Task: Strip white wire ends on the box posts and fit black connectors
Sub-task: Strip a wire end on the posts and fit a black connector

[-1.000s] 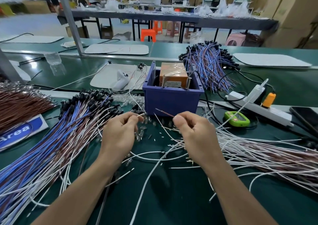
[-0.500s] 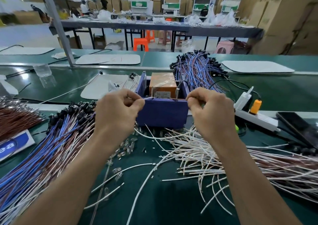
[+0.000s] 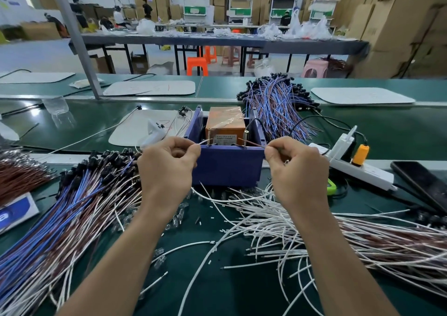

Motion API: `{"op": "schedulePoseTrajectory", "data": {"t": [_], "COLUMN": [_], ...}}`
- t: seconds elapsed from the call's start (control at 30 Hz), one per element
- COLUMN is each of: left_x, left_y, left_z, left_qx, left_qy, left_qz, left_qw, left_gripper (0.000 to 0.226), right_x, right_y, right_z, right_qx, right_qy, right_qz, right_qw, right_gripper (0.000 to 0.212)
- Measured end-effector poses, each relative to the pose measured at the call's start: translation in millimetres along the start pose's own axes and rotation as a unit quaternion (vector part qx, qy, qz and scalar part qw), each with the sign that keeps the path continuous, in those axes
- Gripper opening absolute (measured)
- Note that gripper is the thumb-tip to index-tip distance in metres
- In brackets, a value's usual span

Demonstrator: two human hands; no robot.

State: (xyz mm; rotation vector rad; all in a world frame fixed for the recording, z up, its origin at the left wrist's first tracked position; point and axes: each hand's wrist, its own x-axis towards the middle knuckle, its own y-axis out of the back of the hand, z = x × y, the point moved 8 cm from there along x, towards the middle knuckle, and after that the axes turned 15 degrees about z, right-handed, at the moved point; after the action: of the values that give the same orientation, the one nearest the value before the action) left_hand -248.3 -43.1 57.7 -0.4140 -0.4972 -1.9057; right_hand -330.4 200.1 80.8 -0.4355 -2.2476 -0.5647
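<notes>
A blue box point(image 3: 227, 164) stands mid-table with an orange block point(image 3: 225, 126) inside and two thin metal posts, the left post point(image 3: 208, 137) and the right post point(image 3: 245, 138), at its front edge. My left hand point(image 3: 167, 170) pinches a white wire end point(image 3: 204, 142) that reaches the left post. My right hand point(image 3: 296, 173) pinches a brown wire end point(image 3: 254, 144) that points at the right post. Both hands are held up just in front of the box. Loose white wires point(image 3: 278, 221) lie on the mat below them.
Bundles of blue and brown wires with black connectors lie at the left point(image 3: 72, 207) and behind the box point(image 3: 275, 103). A white power strip point(image 3: 358, 168), a phone point(image 3: 420, 182) and a green device point(image 3: 331, 187) sit at the right. Small clear parts point(image 3: 179, 216) are scattered on the mat.
Both hands rose from the mat to the box's front edge and spread apart, bringing the wire ends up to the posts. The view tilted up.
</notes>
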Motion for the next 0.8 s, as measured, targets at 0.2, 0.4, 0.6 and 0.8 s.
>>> {"op": "schedulePoseTrajectory", "data": {"t": [0.2,0.4,0.6,0.8], "left_x": [-0.7,1.6,1.3,-5.3], "left_y": [2.3,5.5,14.5,22.1], "left_z": [3.1,2.8,4.2,-2.2], "left_qx": [0.030,0.030,0.044,0.022], "left_qy": [-0.034,-0.037,-0.041,0.009], "left_qz": [0.029,0.048,0.079,0.082], "left_qw": [0.999,0.998,0.995,0.996], "left_gripper": [0.028,0.030,0.020,0.018], "right_x": [1.8,0.3,-0.5,-10.8], "right_y": [10.2,12.6,15.2,9.9], "right_z": [1.8,-0.4,4.4,-2.0], "right_qx": [-0.012,-0.004,-0.018,-0.044], "right_qy": [-0.015,-0.009,-0.029,0.003], "right_qz": [0.040,0.045,0.047,-0.028], "right_qw": [0.999,0.999,0.998,0.999], "right_gripper": [0.011,0.011,0.011,0.016]}}
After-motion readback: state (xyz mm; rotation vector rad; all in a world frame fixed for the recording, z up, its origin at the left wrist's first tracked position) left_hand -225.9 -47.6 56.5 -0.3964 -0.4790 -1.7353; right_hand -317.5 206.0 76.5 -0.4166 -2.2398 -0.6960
